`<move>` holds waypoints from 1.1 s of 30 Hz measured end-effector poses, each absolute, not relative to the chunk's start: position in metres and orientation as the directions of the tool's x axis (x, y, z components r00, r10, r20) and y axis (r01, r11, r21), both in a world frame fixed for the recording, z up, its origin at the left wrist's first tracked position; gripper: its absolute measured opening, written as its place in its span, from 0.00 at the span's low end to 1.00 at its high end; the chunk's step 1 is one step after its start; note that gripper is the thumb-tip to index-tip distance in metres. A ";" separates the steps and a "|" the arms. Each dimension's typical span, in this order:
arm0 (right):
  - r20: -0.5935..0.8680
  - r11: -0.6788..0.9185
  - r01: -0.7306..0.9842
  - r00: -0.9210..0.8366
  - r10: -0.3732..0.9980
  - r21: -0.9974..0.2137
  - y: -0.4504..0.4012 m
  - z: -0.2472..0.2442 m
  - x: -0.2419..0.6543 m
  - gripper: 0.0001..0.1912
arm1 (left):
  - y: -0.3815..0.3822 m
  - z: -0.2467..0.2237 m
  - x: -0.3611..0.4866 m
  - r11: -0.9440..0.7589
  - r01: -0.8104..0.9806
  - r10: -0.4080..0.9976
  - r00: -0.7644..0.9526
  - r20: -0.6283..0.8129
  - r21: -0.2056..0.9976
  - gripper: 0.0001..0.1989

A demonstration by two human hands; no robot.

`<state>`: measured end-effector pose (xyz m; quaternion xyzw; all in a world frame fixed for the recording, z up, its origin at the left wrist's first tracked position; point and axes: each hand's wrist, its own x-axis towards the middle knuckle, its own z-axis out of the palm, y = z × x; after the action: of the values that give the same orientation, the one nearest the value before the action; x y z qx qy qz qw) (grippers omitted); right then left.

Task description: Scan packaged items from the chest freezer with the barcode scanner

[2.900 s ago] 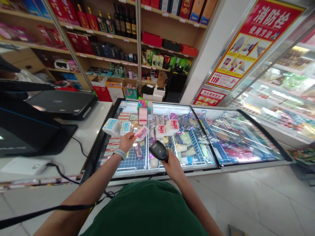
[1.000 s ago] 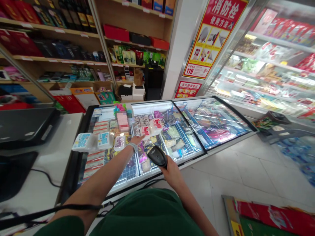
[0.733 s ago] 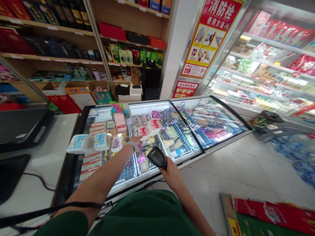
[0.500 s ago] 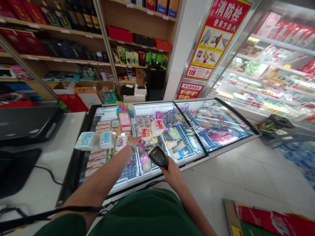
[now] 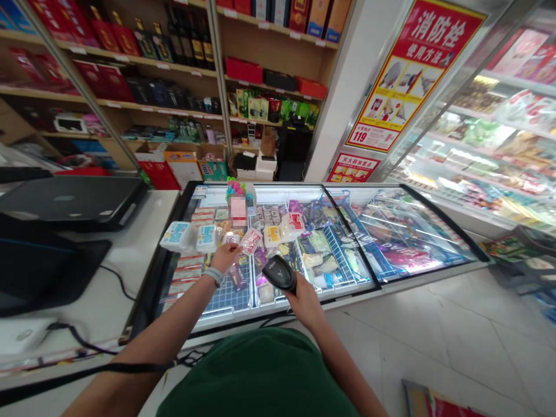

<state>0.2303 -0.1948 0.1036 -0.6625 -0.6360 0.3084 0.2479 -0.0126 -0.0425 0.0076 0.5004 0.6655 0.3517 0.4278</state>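
My left hand, with a light watch on its wrist, pinches a small clear tub with a red-and-white label. The tub is tilted over the glass freezer top. In my right hand is a black barcode scanner, its head toward the tubs. Just right of the pinched tub sits a yellow-labelled tub, with a red-labelled tub beside it. Two blue-labelled tubs are on the left side. Another small tub is partly hidden behind my left hand.
A pink card with a colourful trim stands at the freezer's back edge. On the left, a counter carries a black machine and cables. Shelves of boxes and bottles line the back; a lit display cooler is at right.
My left hand has drawn the red-labelled tub leftward, baring the yellow-labelled one. My right hand keeps the scanner in nearly the same place. The camera has turned a little left.
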 end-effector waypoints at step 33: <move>-0.068 0.008 0.718 -0.077 0.995 -0.696 -0.189 0.109 0.224 0.10 | -0.077 0.036 -0.058 0.142 0.404 0.984 -0.160 -0.083 0.904 0.24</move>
<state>0.2236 -0.1895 0.1089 -0.6383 -0.6708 0.2975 0.2327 -0.0582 -0.0766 0.0355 0.5287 0.6562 0.3867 0.3746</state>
